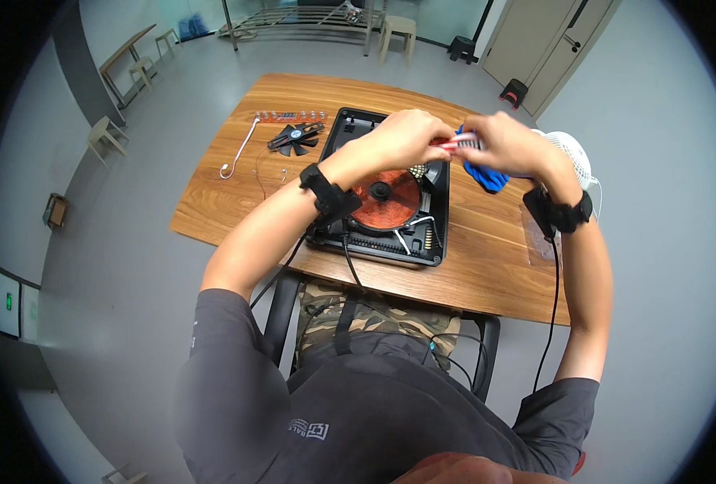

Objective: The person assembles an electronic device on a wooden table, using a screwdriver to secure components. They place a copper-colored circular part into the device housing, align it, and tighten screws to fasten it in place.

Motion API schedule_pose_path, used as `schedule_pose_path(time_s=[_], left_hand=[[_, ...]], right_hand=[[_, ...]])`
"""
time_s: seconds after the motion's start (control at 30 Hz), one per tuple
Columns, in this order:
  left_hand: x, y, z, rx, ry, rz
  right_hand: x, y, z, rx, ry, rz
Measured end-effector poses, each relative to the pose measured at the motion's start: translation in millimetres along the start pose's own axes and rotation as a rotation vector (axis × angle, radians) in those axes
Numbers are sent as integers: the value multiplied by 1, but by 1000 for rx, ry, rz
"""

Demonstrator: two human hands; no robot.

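Wooden table (499, 258), fan (296, 139) beside housing (441, 214), left hand (413, 137), right hand (505, 145), grip seemingly clamped on red-white piece (455, 143)

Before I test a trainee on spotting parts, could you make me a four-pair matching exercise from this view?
Things:
1. Small fan
2. Round coil
3. Thin cable
4. Slim item

Descriptions:
A. White, lying left of the black casing
B. Red and white, between left hand and right hand
C. Black, with blades
D. Coppery red, inside the casing

Pairs: 1-C, 2-D, 3-A, 4-B
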State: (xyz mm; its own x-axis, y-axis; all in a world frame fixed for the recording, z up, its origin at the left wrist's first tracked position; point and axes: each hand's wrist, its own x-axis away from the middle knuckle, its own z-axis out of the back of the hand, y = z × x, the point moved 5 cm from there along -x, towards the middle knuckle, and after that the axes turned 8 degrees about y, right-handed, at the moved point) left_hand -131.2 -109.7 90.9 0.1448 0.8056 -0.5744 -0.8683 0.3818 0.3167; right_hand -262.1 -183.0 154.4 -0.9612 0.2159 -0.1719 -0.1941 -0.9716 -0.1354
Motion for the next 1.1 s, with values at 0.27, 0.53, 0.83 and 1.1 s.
schedule_pose_path(time_s=[0.27,0.53,0.83,1.1], left_hand=[[-1,12,-57,-230,-73,-295],[12,10,-62,-149,13,-229],[90,-151,49,-320,-117,326],[172,-212,100,-427,-184,676]], right_hand=[[44,18,-76,-81,15,-321],[89,52,-91,-265,130,-646],[135,137,-131,-73,202,-690],[132,132,-153,-156,273,-696]])
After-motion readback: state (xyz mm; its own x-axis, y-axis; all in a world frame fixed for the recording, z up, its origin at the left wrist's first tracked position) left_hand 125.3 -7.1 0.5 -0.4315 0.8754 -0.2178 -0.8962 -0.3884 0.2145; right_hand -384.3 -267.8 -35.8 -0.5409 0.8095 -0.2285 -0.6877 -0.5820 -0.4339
